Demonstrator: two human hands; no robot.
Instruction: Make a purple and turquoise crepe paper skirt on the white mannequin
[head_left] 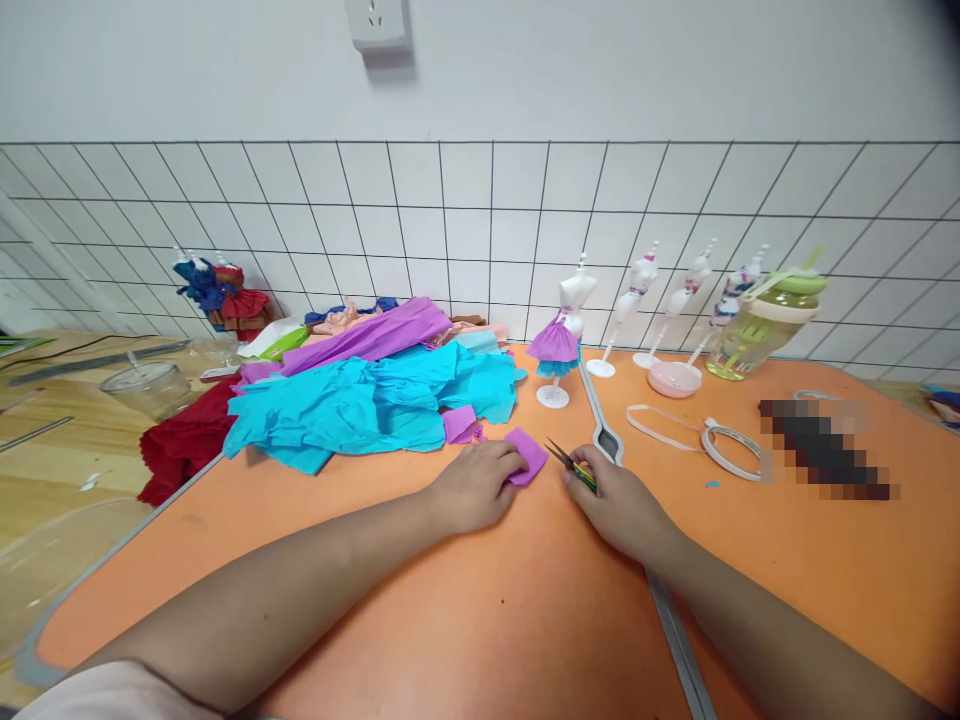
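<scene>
Purple piece [531, 458] held in left hand [478, 484], scissors [576, 467] gripped in right hand [621, 500], orange tabletop [420, 620] beneath

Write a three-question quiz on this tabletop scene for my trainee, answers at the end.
1. Which hand holds the scissors?
2. True or false: the left hand holds a red piece.
3. Fill in: on the skirt of the mannequin nearest the hands, a ____ layer lies over a blue one.

Key:
1. The right hand.
2. False; it holds a purple piece.
3. Purple.
</scene>
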